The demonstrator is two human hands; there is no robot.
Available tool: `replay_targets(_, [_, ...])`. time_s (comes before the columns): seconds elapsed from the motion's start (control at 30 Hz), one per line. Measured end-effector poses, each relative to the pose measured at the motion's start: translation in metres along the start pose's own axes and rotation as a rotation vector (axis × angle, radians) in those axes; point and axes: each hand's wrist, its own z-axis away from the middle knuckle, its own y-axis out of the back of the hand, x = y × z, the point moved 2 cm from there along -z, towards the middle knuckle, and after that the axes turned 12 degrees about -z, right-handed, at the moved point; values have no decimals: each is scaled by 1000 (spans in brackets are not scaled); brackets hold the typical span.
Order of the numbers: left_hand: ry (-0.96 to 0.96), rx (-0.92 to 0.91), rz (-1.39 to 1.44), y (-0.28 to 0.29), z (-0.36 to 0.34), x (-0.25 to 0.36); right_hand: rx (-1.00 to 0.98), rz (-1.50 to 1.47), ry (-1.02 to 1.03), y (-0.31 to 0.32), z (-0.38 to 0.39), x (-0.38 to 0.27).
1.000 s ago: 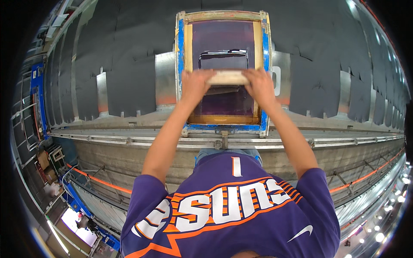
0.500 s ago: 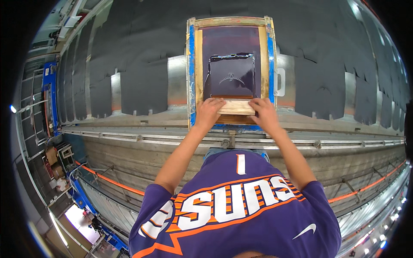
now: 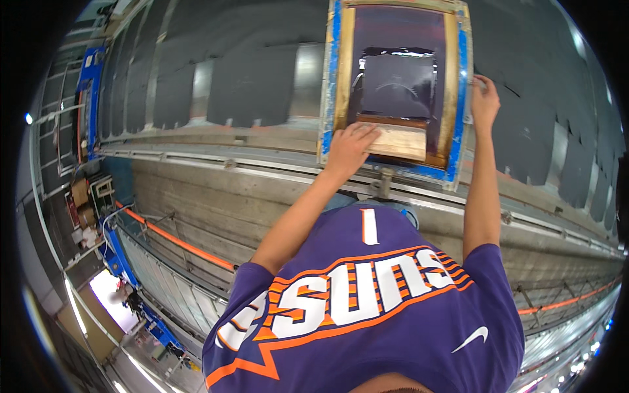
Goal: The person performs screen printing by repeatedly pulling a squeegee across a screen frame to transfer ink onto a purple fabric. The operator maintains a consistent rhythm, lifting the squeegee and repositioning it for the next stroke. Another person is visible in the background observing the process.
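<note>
A screen-printing frame (image 3: 453,105) with wooden sides and blue tape stands in front of me. Dark wet ink (image 3: 401,54) edges a rectangle on its purple mesh (image 3: 406,29). A wooden squeegee (image 3: 403,143) lies across the near end of the mesh. My left hand (image 3: 350,147) is closed over the squeegee's left end. Beyond the frame's right side, my right hand (image 3: 485,103) has its fingers curled in, at the place of the frame's pale side handle, which the hand now hides.
Dark sheets of fabric (image 3: 252,85) lie along the long table on both sides, with bare metal strips (image 3: 309,82) between some. A metal rail (image 3: 262,165) runs along the table's near edge. Behind me passes an orange bar (image 3: 177,239). Blue machinery (image 3: 90,98) stands far left.
My right hand has left the squeegee and gone to the frame's right side. My left hand stays on the squeegee. The view has shifted and tilted, so the frame appears higher and further right.
</note>
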Motion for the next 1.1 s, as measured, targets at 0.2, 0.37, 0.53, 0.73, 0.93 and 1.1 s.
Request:
replay_targets(0.2, [109,11,-27,37,43,-119,41,-151,64,-129,52,-52])
replay_targets(0.37, [123,-21,-45,86,95,-260,6,-272,-39,-262,120,-122])
replay_targets(0.53, [30,16,-66,95,107,-313,8,-232,-67,-297,143,-148])
replay_targets(0.73, [-7,-3,-57,100,144,-342,-12,-112,-102,-320,150,-145])
replay_targets(0.93, [-97,-17,-51,94,149,-345,-25,-10,-159,-322,149,-138])
replay_targets(1.1, [-75,81,-130,78,45,-377,-138,208,57,-307,142,-147])
